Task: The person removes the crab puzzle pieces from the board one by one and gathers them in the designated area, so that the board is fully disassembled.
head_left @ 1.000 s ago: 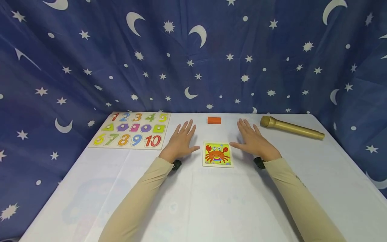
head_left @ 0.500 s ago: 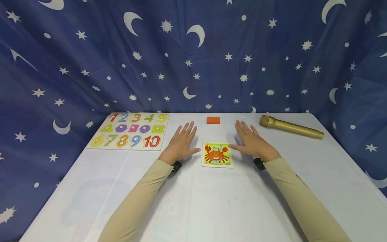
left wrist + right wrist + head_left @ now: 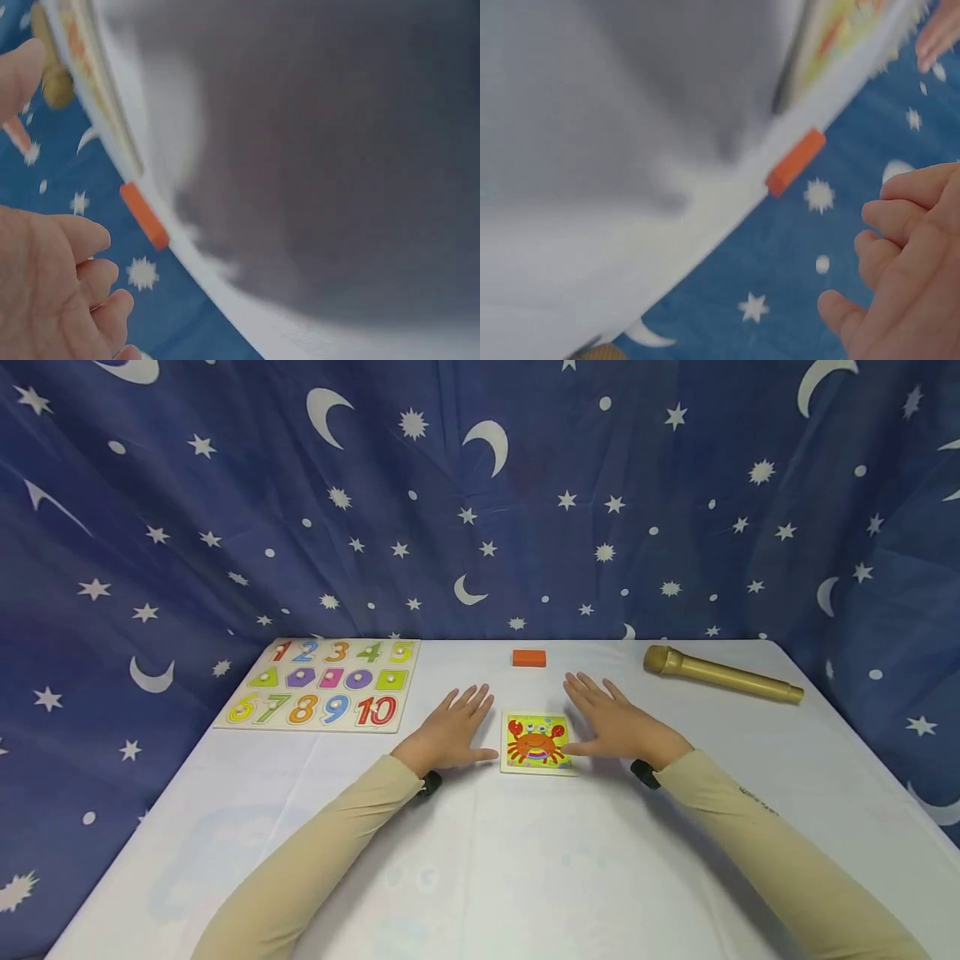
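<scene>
Empty fingers loosely apart, the left hand [image 3: 448, 732] and right hand [image 3: 617, 724] flank the square, pale-rimmed red-crab board [image 3: 537, 742], likely light and stiff, best gripped by its left and right edges.

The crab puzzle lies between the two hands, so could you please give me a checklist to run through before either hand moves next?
1. Crab puzzle flat on the white tabletop, picture side up: ok.
2. Left hand open and holding nothing: ok.
3. Right hand open and holding nothing: ok.
4. Right thumb off the puzzle: cannot tell; its tip overlaps the right edge in the head view, but contact is unclear.
5. Orange block apart from the puzzle: ok, it sits beyond it.
6. Gold microphone clear of the right hand: ok, it lies farther back and to the right.
</scene>
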Motion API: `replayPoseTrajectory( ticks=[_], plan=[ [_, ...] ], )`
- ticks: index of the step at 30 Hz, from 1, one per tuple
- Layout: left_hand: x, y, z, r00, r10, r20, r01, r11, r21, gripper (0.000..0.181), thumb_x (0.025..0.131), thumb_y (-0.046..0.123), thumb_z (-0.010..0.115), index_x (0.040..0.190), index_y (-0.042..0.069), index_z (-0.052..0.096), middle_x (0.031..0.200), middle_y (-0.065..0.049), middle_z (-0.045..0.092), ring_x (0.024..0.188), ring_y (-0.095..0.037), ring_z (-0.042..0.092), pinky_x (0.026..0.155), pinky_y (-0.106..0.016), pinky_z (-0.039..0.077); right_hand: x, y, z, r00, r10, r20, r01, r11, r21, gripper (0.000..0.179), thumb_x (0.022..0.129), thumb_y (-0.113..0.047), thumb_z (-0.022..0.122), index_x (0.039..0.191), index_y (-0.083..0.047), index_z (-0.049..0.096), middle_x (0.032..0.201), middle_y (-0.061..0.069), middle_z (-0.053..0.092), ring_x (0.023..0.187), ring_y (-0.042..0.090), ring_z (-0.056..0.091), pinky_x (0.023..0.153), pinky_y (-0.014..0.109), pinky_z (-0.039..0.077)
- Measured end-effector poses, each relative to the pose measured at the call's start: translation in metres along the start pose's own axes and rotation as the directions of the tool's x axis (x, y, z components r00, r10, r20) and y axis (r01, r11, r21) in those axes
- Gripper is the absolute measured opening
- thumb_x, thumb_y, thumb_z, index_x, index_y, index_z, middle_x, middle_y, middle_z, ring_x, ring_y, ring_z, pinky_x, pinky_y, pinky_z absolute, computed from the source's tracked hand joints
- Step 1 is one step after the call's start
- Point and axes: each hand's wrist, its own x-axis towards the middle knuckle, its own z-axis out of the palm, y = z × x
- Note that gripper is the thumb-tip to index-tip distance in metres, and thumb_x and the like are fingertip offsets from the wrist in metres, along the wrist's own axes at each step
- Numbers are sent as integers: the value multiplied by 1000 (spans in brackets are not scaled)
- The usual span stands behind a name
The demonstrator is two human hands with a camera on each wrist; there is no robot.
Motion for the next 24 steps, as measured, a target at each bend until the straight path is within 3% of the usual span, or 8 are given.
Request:
replayPoseTrajectory(
  ticks=[6, 15, 24],
  plan=[
    [1, 5, 7, 997, 37, 73, -41, 998, 52, 98, 83, 70, 48, 152, 9, 13, 160, -7, 8, 148, -22, 8, 122, -40, 7, 0, -4, 10, 994, -68, 81, 71, 997, -39, 107, 76, -62, 65, 149, 0, 18, 157, 17, 15, 146, 34, 13, 117, 57, 8],
    [12, 8, 8, 992, 42, 122, -47, 998, 39, 103, 80, 75, 46, 152, 10, 12, 160, -5, 8, 148, -20, 9, 122, -39, 6, 4, -2, 17, 979, -19, 201, 28, 999, -47, 105, 73, -66, 65, 147, -2, 27, 154, 16, 26, 144, 34, 21, 117, 58, 11],
    [20, 7, 3, 987, 36, 159, -37, 999, 1, 110, 74, 79, 49, 152, 10, 13, 159, -4, 11, 148, -20, 11, 122, -38, 7, 6, -5, 16, 977, -6, 213, 11, 1000, -25, 104, 72, -66, 66, 147, -4, 30, 154, 15, 28, 144, 32, 22, 117, 57, 13]
  ],
)
